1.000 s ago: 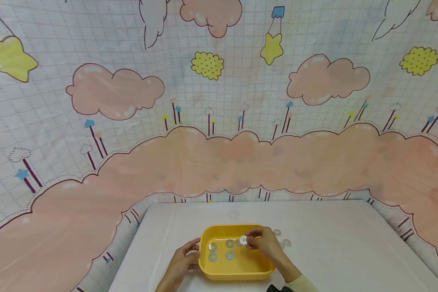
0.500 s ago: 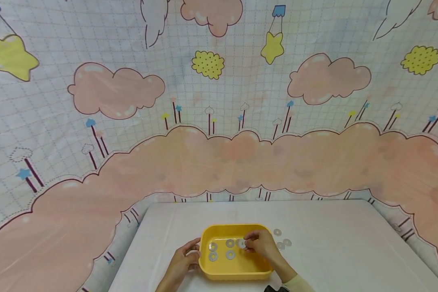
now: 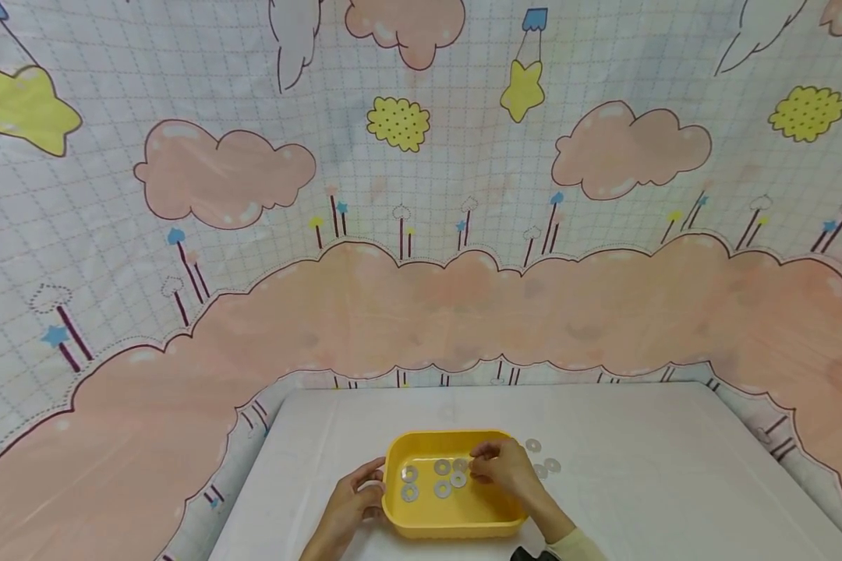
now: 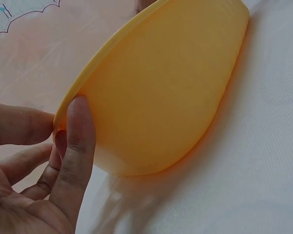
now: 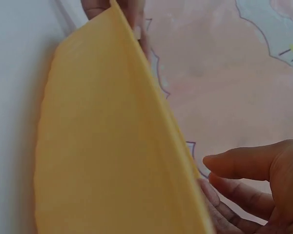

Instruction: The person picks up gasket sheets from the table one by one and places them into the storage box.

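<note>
A yellow tray [image 3: 456,531] with raised walls stands on the white table. My left hand [image 3: 351,502] grips its left end, and the left wrist view shows the thumb [image 4: 80,126] on the outer wall with fingers at the rim. Several flat grey washers lie on the tray floor, among them a washer [image 3: 458,479] close to my right hand [image 3: 503,470]. That hand hovers over the tray's right half, fingertips slightly apart. In the right wrist view nothing shows between the fingers [image 5: 244,163]; the tray wall hides the washers there.
Three loose washers lie on the table just right of the tray, including a washer [image 3: 533,446] farther back and a washer [image 3: 551,465] nearer. A cloth printed with clouds and stars [image 3: 435,312] hangs behind the white table [image 3: 659,467].
The washer pinched in my right hand a second ago now lies in the tray, and those fingers have let go, moving slightly right. My left hand has stayed on the tray.
</note>
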`<state>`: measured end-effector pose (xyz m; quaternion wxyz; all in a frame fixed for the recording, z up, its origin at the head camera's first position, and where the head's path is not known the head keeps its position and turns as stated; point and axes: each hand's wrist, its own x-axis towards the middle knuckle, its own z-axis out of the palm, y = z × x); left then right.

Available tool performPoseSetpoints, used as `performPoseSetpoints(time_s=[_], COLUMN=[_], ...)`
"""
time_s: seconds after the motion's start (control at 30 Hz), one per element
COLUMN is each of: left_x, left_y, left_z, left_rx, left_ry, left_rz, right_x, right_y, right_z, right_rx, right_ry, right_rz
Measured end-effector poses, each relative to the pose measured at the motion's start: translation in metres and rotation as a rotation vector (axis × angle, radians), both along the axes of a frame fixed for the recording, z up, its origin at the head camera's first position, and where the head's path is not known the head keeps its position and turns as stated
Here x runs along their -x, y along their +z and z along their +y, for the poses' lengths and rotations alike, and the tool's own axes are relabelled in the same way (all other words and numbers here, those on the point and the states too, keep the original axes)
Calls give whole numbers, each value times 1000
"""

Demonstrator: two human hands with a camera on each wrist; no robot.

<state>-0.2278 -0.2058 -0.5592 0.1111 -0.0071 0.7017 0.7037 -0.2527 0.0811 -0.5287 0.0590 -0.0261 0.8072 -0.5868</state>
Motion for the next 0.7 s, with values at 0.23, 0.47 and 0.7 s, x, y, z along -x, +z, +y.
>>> performPoseSetpoints(time_s=[0.23, 0.47, 0.7], left_x=[0, 0, 0], left_y=[2, 2, 3], left_z=[0, -1, -1], left_rx=[3, 2, -1], left_ry=[-3, -2, -4], left_rz=[11, 3, -5], right_x=[-5, -10, -11], right_y=[18, 31, 35], right_z=[8, 19, 35], right_rx=[32, 34, 13], right_ry=[-12, -49, -97], right_rz=[41, 68, 80])
